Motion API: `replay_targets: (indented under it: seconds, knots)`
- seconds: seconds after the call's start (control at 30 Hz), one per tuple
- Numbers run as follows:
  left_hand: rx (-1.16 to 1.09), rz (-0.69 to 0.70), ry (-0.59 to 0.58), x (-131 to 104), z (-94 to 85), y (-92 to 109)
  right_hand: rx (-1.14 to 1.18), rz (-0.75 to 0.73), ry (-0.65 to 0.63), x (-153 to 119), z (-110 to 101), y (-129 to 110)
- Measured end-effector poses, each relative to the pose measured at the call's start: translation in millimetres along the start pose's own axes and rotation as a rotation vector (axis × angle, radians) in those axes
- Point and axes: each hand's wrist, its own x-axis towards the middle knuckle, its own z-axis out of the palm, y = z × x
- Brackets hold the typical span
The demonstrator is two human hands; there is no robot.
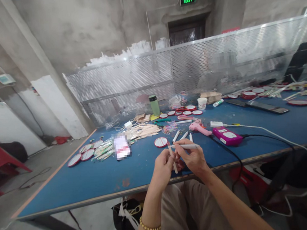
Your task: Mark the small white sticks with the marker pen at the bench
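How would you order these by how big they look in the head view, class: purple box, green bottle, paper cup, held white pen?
1. Purple box
2. Green bottle
3. Unranked: paper cup and white pen in the right hand; the pen looks longer but thinner, and is nearer the camera.

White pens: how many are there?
4 clearly: one held pen in the right hand; on the table just beyond, a left pen, middle pen and right pen. A slim pale thing farther back may be another; others could be hidden.

Head view forward, down across table (140, 163)
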Motion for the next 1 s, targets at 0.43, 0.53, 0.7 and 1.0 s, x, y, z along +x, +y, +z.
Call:
replay_targets:
  seconds: [0.43, 0.53, 0.7, 1.0]
  knots:
    - [0.029, 0.006, -0.005, 0.3, -0.3, -0.8, -0.051, -0.074, -0.011, 2.2, -0.1, 2.6]
    - [0.032, 0.005, -0.004, 0.6, -0.7, -1.4, -0.058, -0.073, -0.013, 2.6, 0.1, 2.5]
    - [0.035, 0.003, -0.010, 0.5, -1.0, -1.1, -0.048, -0.067, -0.018, 2.7, 0.5, 3.0]
    - [-0.007, -0.023, -0.016, 0.8, -0.8, -1.8, -0.055, -0.066, 0.027, 1.6, -0.4, 4.5]
